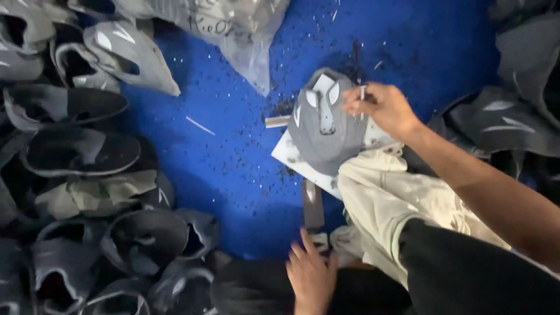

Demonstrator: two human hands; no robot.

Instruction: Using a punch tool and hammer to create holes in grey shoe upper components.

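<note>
Surface: blue mat [233, 151], dark crumbs all over.
Right hand [382, 108]: centre right, pinching thin white stick tool [363, 93] over grey fabric shoe upper [326, 119] on white board [291, 154].
Left hand [312, 274]: bottom centre, fingers loosely spread, touching dark flat tool handle [313, 207], grasping nothing.
Tip: press upper flat, short strokes.
Around: dark shoe-upper pile [87, 175] left, clear plastic bag [233, 29] top; crowding.

right hand [382, 108] on grey shoe upper [326, 122], blue floor [233, 151]

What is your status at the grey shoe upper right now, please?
Right hand pinching a small pale tool at the grey shoe upper. Left hand down by a dark flat tool. Upper lies on a white board; nothing blocking it.
</note>
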